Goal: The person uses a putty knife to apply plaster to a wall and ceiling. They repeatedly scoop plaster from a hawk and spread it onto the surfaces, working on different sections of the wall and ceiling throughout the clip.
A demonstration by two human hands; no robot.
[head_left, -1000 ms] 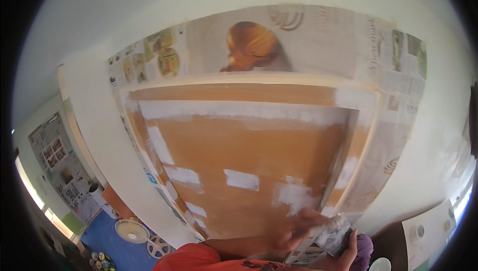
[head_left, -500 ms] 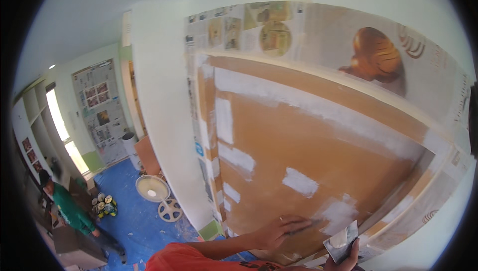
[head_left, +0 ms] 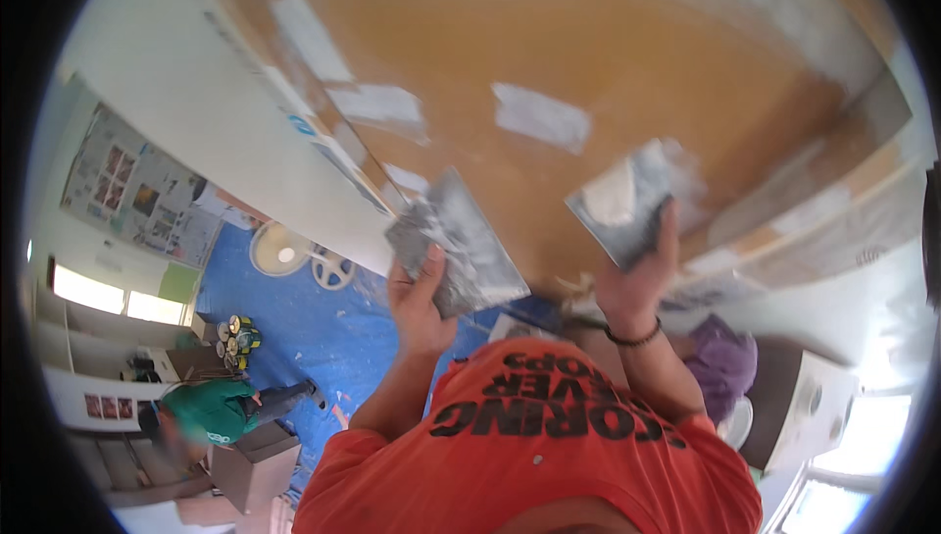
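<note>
My left hand grips a wide flat scraper, its grey blade crusted with whitish filler and its thumb-side face turned up. In my right hand is a flat metal putty plate, held by its lower edge. A smooth cream lump of putty sits on the plate. Both tools are held up apart from each other in front of a brown panel. White filler patches, one of them a rectangular patch, mark the panel. I cannot tell whether either tool touches it.
A person in a green shirt bends over at the lower left, beside a brown box. Blue sheeting covers the floor, with a round fan part and several cans. A purple cloth hangs at my right.
My view has tipped down toward my body. My left hand, formerly at the panel's lower part, is now drawn back with the scraper plainly showing. The right hand still holds the plate.
</note>
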